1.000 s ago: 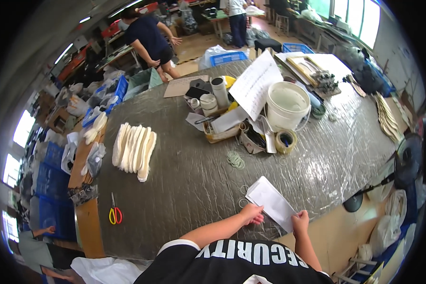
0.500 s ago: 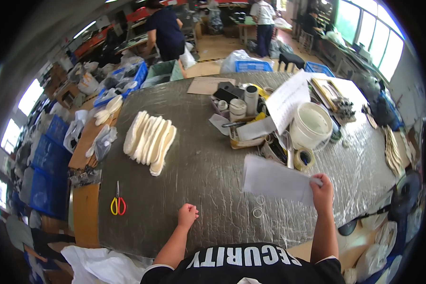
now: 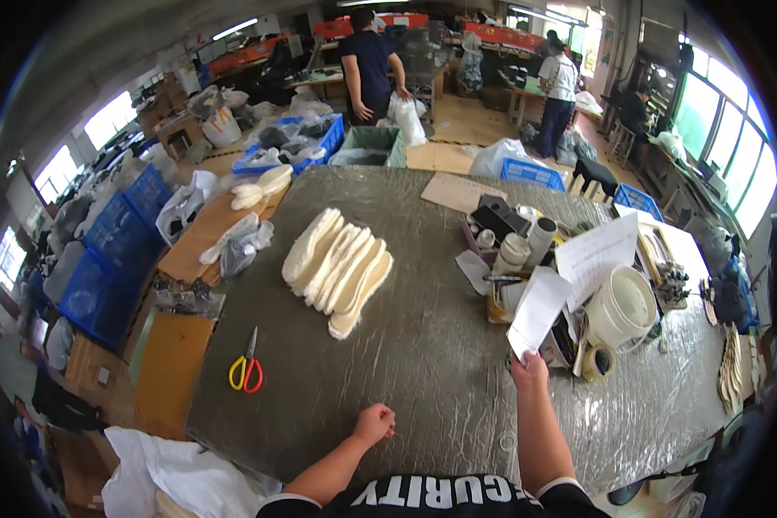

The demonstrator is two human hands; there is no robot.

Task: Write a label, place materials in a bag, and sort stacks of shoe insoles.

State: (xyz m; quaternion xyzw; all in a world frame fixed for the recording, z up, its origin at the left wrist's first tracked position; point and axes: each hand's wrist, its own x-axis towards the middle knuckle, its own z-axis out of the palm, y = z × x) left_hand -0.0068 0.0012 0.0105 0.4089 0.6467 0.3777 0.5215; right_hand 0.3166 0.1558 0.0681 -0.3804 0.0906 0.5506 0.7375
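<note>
Right hand [image 3: 529,369] grip pinches thin white paper sheet [image 3: 539,311]; left hand [image 3: 375,424] — fisted, empty.

Single head view, looking down, table [image 3: 423,345] near.

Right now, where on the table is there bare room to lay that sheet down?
Bare tabletop lies between the insole stack, the scissors and the left hand. It is crowded around the white bucket, beyond the sheet held by the right hand.
</note>
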